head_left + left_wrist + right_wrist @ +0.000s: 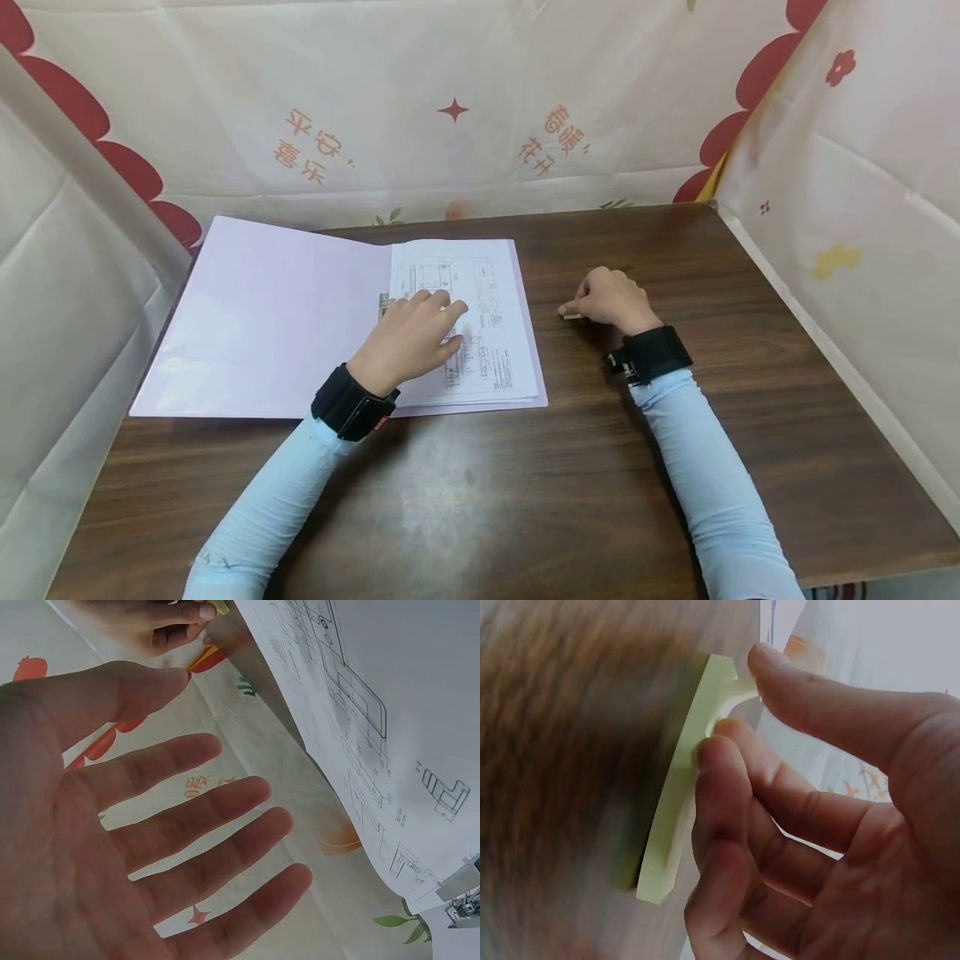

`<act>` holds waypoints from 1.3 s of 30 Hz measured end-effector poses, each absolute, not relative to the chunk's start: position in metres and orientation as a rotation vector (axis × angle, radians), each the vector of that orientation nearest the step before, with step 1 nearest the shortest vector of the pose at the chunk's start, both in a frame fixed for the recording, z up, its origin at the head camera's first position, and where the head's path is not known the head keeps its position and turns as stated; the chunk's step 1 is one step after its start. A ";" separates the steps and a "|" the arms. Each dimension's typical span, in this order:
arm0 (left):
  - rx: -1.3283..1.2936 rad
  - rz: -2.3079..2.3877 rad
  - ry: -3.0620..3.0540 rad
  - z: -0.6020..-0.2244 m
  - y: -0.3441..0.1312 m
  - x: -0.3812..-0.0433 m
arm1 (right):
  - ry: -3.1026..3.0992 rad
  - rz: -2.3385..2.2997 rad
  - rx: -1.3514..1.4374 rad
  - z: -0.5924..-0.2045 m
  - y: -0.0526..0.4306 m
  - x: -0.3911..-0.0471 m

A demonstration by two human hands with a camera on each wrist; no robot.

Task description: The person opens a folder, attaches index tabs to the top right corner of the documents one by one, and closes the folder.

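Smooth plastic tool (pixel 665 840), glossy plastic folder (pixel 262 325), matt paper sheets (pixel 491 354), shiny wood-grain table (pixel 450 508)

On the pale cloth (pixel 420 71) behind the table, two groups of orange Chinese characters can be read: the left group (pixel 327 143) says 平安喜乐, and the right group (pixel 572 138) says 春暖花开 (both seem to stand mirrored, as if one looks at the cloth from its back side). In the left wrist view, a part of this orange writing appears again between the fingers, but there it is not complete. The white page (pixel 491 350) in the open folder carries line drawings with small printed text and a table-like block; this print is too small for reading. On the black band (pixel 348 404) of the left wrist there is small red lettering (pixel 382 422), also not legible.
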State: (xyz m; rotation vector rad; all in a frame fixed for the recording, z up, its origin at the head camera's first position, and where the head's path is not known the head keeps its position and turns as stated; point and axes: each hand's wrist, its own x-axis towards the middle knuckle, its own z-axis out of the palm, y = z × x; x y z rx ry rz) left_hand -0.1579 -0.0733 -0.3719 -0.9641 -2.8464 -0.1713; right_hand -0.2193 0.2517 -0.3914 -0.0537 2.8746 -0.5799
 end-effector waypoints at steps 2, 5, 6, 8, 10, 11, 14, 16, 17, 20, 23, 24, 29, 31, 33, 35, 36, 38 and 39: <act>-0.965 -0.170 -2.845 -0.371 -0.072 -0.158 | 2.860 -0.609 -0.070 -0.389 0.255 -0.218; -0.977 -0.175 -2.852 -0.370 -0.067 -0.157 | 2.837 -0.650 -0.093 -0.385 0.259 -0.217; -0.987 -0.178 -2.855 -0.370 -0.065 -0.157 | 2.830 -0.664 -0.095 -0.384 0.260 -0.217; -1.017 -0.182 -2.866 -0.371 -0.058 -0.157 | 2.820 -0.678 -0.101 -0.383 0.262 -0.216; -1.060 -0.185 -2.871 -0.373 -0.050 -0.158 | 2.812 -0.687 -0.095 -0.383 0.263 -0.216; -1.085 -0.182 -2.870 -0.374 -0.045 -0.158 | 2.810 -0.691 -0.091 -0.382 0.263 -0.215; -1.154 -0.161 -2.870 -0.375 -0.028 -0.160 | 2.807 -0.694 -0.078 -0.381 0.264 -0.214; -1.211 -0.137 -2.871 -0.375 -0.013 -0.164 | 2.806 -0.692 -0.067 -0.380 0.265 -0.213; -1.248 -0.126 -2.873 -0.375 -0.004 -0.167 | 2.807 -0.688 -0.057 -0.380 0.266 -0.213; -1.388 -0.045 -2.863 -0.380 0.023 -0.175 | 2.797 -0.667 -0.028 -0.378 0.269 -0.212; -1.520 0.034 -2.841 -0.389 0.049 -0.182 | 2.776 -0.646 -0.011 -0.378 0.272 -0.212; -1.545 0.058 -2.836 -0.392 0.055 -0.184 | 2.767 -0.645 -0.009 -0.378 0.272 -0.211; -1.540 0.134 -2.865 -0.404 0.076 -0.192 | 2.762 -0.659 -0.011 -0.378 0.273 -0.210; -1.518 0.170 -2.877 -0.405 0.079 -0.194 | 2.778 -0.673 -0.014 -0.378 0.272 -0.210; -1.500 0.187 -2.887 -0.405 0.081 -0.195 | 2.804 -0.694 -0.012 -0.376 0.272 -0.211; -1.486 0.187 -2.890 -0.404 0.082 -0.195 | 2.840 -0.716 -0.006 -0.375 0.273 -0.212; -1.481 0.185 -2.890 -0.403 0.082 -0.195 | 2.856 -0.731 -0.002 -0.374 0.274 -0.213; -1.474 0.179 -2.886 -0.401 0.084 -0.196 | 2.874 -0.762 0.005 -0.374 0.276 -0.215; -1.472 0.181 -2.883 -0.400 0.085 -0.196 | 2.874 -0.780 0.004 -0.375 0.277 -0.216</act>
